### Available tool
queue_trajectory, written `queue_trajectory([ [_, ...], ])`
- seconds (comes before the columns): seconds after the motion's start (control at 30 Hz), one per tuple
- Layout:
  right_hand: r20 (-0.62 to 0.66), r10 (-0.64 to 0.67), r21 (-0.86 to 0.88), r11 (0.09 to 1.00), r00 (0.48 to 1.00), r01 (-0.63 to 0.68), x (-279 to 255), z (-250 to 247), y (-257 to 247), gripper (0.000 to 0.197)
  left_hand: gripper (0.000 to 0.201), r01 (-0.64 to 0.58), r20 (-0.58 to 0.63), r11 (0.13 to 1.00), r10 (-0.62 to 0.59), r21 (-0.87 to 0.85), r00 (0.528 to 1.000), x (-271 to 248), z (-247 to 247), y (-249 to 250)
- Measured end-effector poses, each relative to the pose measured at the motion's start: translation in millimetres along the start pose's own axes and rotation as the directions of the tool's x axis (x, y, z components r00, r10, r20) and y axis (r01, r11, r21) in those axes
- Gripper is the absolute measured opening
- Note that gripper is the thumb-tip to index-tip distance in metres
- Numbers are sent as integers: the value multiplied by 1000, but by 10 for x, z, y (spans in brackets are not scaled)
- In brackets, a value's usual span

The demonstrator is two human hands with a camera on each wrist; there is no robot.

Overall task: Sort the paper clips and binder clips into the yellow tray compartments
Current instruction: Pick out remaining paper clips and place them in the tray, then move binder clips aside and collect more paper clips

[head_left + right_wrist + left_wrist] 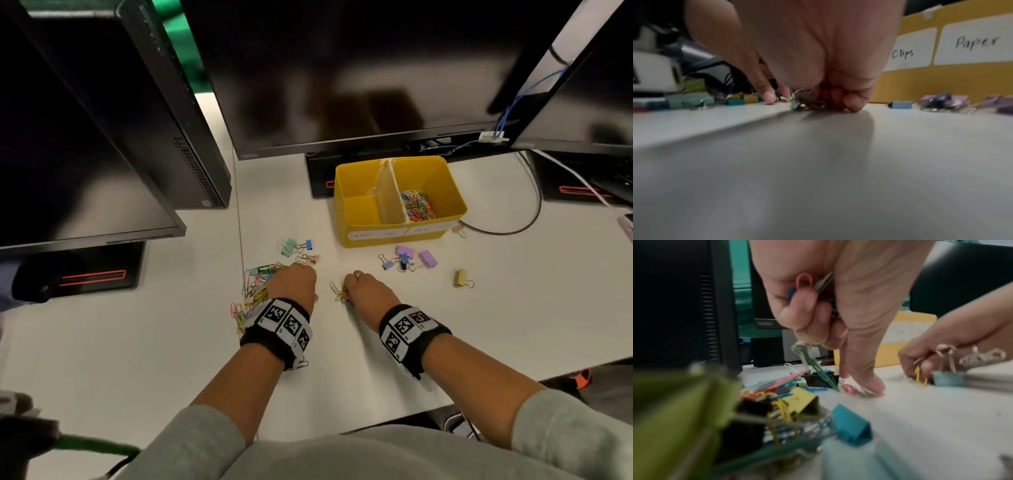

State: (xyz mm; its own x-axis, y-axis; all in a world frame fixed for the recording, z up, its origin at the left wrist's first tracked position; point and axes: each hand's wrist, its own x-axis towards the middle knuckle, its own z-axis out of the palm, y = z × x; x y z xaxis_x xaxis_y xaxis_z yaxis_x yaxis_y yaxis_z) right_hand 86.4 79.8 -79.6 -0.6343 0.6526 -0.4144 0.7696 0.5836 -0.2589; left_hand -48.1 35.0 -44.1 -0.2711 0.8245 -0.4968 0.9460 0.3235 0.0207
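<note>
Head view: I see the yellow tray (pixel 442 171) at 12 o'clock from both hands, with paper clips (pixel 418 205) in its right compartment. My left hand (pixel 294 285) rests on a mixed clip pile (pixel 251 291) at 9 o'clock; my right hand (pixel 370 294) pinches a few clips (pixel 339 293) against the white desk (pixel 513 308). Binder clips (pixel 409 258) lie at 1 o'clock. Left wrist view: curled fingers (pixel 803 305) grip several paper clips, the thumb pressing the desk. Right wrist view: the fingers (pixel 854 104) close on metal clips; the tray labels (pixel 974 42) sit at 2 o'clock.
</note>
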Motion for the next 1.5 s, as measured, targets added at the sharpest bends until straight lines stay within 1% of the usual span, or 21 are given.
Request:
queue_trajectory([
  [0.1,-13,44,181,983,999,-41,-52,-23,116,22,23,5,-17,999,-4,35,1000,32,39,39],
  [0.17,-41,82,326,943,996,-65,-82,-74,215,13,22,25,-19,1000,-25,18,1000,40,34,43],
  [0.23,-49,123,414,906,991,-92,-131,-152,336,11,24,36,-7,999,-36,6,999,57,28,50],
  [0.37,-28,162,446,885,986,-133,-213,-394,579,12,29,23,44,998,-26,59,999,69,96,117],
  [0.53,-136,261,583,801,956,-136,-303,-940,754,20,32,-4,187,999,-6,53,982,35,79,238],
  [0.57,-176,291,583,801,940,-138,-299,-1059,793,22,32,-10,182,1000,8,10,983,27,16,278],
  [0.63,-321,370,520,838,872,-164,-223,-1271,886,27,32,-22,128,989,41,-148,991,27,-200,390],
  [0.7,-426,413,446,870,805,-210,-75,-1423,984,31,32,-66,74,936,98,-347,992,71,-488,553],
  [0.73,-414,427,423,872,804,-245,0,-1475,1016,32,30,-89,63,884,133,-460,989,115,-635,653],
  [0.8,-292,446,410,858,846,-311,86,-1511,1052,38,26,-94,84,745,197,-661,977,230,-912,882],
  [0.83,-247,444,417,851,861,-319,101,-1501,1071,41,24,-73,100,697,204,-714,974,309,-1032,1000],
  [0.9,-256,434,469,837,864,-281,81,-1465,1109,41,28,-43,93,656,171,-754,981,481,-1192,1212],
  [0.93,-284,437,515,820,853,-249,44,-1441,1127,41,33,-49,68,651,154,-758,986,565,-1235,1305],
  [1.0,-344,452,606,777,823,-174,-39,-1392,1173,36,31,-41,61,629,140,-776,988,701,-1285,1472],
  [1.03,-366,448,625,767,815,-141,-74,-1368,1198,33,37,-16,88,598,145,-801,986,739,-1305,1540],
  [1.13,-411,406,625,777,817,-72,-152,-1267,1239,27,81,61,203,547,203,-835,958,741,-1372,1644],
  [1.23,-490,397,596,803,776,-35,-194,-1166,1227,27,87,42,214,547,254,-836,943,713,-1399,1631],
  [1.3,-576,384,561,828,722,7,-227,-1090,1180,23,79,-36,150,552,287,-833,946,629,-1386,1547],
  [1.37,-645,315,499,864,697,72,-280,-978,1102,16,68,-221,-18,561,344,-798,939,482,-1372,1417],
  [1.43,-617,214,461,878,757,128,-328,-808,1000,10,55,-372,-182,577,360,-728,915,307,-1295,1207],
  [1.5,-529,118,406,905,840,128,-342,-598,911,8,44,-415,-258,642,329,-644,908,131,-1139,929],
])
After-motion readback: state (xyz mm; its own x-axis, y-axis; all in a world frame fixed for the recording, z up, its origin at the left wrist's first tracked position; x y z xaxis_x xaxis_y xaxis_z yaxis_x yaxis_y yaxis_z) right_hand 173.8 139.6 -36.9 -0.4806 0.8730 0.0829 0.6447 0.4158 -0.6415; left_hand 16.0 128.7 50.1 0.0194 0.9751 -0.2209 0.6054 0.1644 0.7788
